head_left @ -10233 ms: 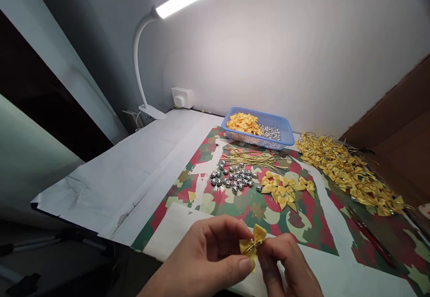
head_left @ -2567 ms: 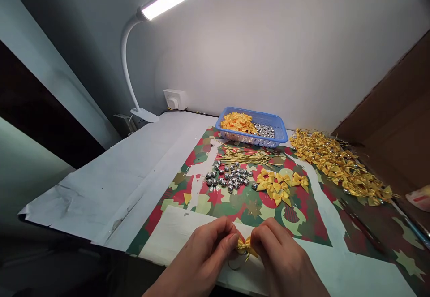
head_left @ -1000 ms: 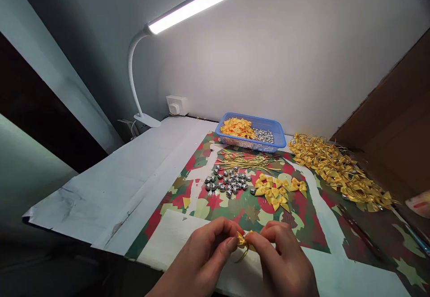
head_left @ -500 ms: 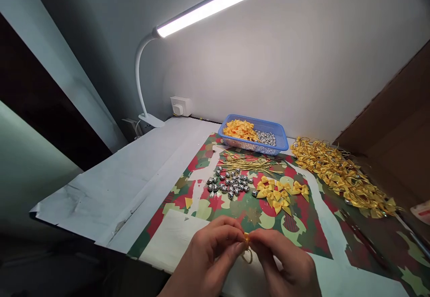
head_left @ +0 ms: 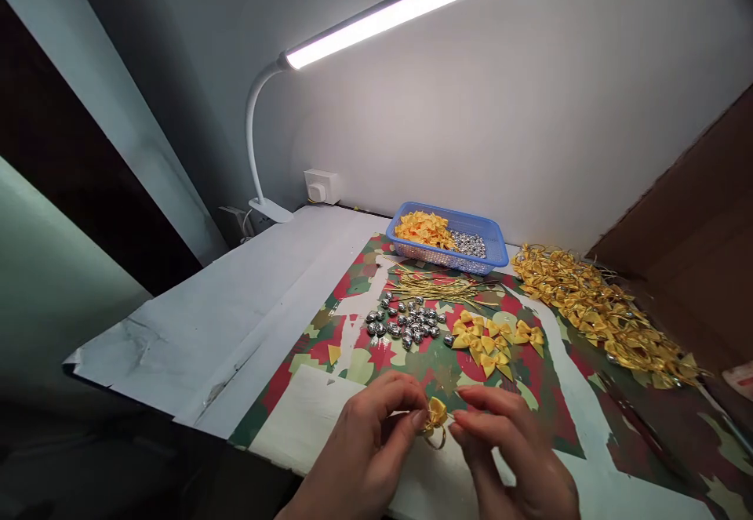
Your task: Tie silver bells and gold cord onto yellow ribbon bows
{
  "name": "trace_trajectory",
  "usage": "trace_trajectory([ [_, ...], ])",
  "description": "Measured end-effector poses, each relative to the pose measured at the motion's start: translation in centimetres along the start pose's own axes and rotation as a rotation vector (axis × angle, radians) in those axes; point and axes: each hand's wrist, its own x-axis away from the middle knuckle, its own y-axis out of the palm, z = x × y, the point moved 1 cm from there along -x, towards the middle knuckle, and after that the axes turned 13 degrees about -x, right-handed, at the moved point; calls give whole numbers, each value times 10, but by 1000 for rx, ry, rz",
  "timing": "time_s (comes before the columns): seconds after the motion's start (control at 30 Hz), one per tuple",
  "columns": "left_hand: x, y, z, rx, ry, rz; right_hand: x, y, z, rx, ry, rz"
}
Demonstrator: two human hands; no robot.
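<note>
The right hand [head_left: 518, 445] has just eased off the yellow bow [head_left: 436, 410], leaving it pinched by the left hand [head_left: 380, 434], gold loop [head_left: 438, 445] just below, though whether the right grips anything is unclear.

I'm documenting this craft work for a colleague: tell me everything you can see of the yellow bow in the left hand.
The yellow bow looks like shiny ribbon, bunched rather than spread flat, with a thin gold loop, apparently cord, hanging below. The left hand pinches its left side, hiding that part. It is held over the near side of the table. The right hand is close on its other side; whether it touches the bow is too fine to tell.
</note>
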Motion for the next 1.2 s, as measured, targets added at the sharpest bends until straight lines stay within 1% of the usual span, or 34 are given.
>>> trace_trajectory([
  [0.07, 0, 0, 0, -3, -18, -12, -2, -2, -3, -150, 216, 73],
  [0.17, -1, 2, -2, -5, -34, -23, -3, 1, -1, -534, 578, 122],
  [0.2, -2, 2, -2, -1, -33, -25, -3, 3, 1, -632, 654, 128],
  [0.23, -3, 3, -3, 6, -29, -24, -4, 5, 3, -673, 689, 125],
  [0.3, -5, 2, -3, 22, -11, -26, -5, 6, 9, -600, 661, 100],
  [0.43, -5, -1, -5, 16, 23, -30, -5, 6, 21, -308, 483, 29],
  [0.6, -4, -3, -11, 106, -33, -44, 0, 7, 22, -157, 319, -15],
  [0.73, -4, -5, -11, 116, -53, -61, 0, 8, 20, -79, 232, -23],
  [0.83, -7, -8, -7, 85, -49, -71, -2, 7, 22, -55, 215, -26],
  [0.93, -9, -11, -5, 31, -29, -42, -4, 5, 22, -84, 252, -41],
  [1.07, -7, -11, -6, -5, -11, -2, -6, 1, 20, -291, 354, -37],
  [1.13, -5, -9, -8, -9, 2, 13, -8, -2, 17, -319, 334, -80],
  [1.2, -4, -8, -10, 28, -1, -2, -10, -4, 16, -266, 281, -144],
])
